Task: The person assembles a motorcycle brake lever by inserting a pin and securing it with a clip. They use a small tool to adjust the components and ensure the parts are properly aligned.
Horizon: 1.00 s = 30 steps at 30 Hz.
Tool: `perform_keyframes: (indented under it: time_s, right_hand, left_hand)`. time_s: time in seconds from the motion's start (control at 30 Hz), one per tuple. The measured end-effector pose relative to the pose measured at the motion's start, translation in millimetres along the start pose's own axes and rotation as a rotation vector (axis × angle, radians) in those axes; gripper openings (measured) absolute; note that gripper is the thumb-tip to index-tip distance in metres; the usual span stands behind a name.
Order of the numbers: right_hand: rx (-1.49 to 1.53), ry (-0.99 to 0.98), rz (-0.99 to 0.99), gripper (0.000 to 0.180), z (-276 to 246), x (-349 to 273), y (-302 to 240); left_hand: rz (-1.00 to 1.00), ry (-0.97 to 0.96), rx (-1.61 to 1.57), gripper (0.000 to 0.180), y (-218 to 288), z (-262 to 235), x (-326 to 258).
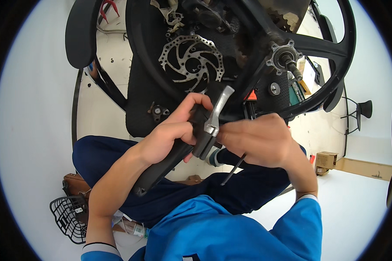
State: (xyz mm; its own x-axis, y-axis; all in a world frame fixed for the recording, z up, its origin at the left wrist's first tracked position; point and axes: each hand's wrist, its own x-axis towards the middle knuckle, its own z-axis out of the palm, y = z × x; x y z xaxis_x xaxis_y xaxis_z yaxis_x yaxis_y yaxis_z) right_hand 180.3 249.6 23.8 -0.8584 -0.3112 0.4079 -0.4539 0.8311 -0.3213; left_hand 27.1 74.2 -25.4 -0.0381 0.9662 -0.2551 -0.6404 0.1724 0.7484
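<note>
My left hand (161, 139) is closed around a black tube-shaped part (161, 172) that slants across my lap, its lower end toward my left thigh. A silver lever (220, 106) is hinged on a clamp at the upper end of that part. Close against the clamp's right side is my right hand (261, 141), blurred, its fingers curled together. A thin dark rod (233, 169) sticks out below the right hand; its other end is hidden in the fingers, and its exact kind does not show.
Ahead, a black spoked wheel (309, 43) with a hub axle lies across a black chair seat (137, 87). A brake disc (193, 61), a small dark metal part (158, 111) and a round silver piece (274, 88) are there too. A black wire basket (69, 217) stands at left, cardboard boxes (326, 161) at right.
</note>
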Motion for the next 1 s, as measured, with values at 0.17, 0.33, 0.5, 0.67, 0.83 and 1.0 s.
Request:
perform_keyframes:
  time_s: [0.17,0.33,0.5,0.67,0.83,1.0]
  right_hand:
    - [0.413,0.127,0.599,0.016,11.1,-1.5,-8.2]
    - [0.492,0.212,0.63,0.013,32.8,-9.8,-10.6]
    - [0.427,0.228,0.62,0.016,32.9,-9.2,-13.0]
    - [0.405,0.179,0.606,0.019,26.7,-10.8,-7.8]
    - [-0.192,0.157,0.045,0.022,25.1,-11.1,-2.1]
    - [-0.309,0.084,-0.089,0.023,15.6,-6.9,-3.2]
  left_hand:
    - [0.208,0.069,0.195,0.06,1.7,1.0,0.2]
    - [0.265,0.128,0.34,0.054,-3.6,4.6,-2.1]
    - [0.383,0.187,0.515,0.052,-6.3,5.7,-1.4]
    - [0.362,0.17,0.509,0.051,-6.5,6.0,-0.6]
    - [0.21,0.137,0.358,0.052,-5.5,5.8,-2.1]
    - [0.251,0.143,0.328,0.052,-7.1,5.2,1.6]
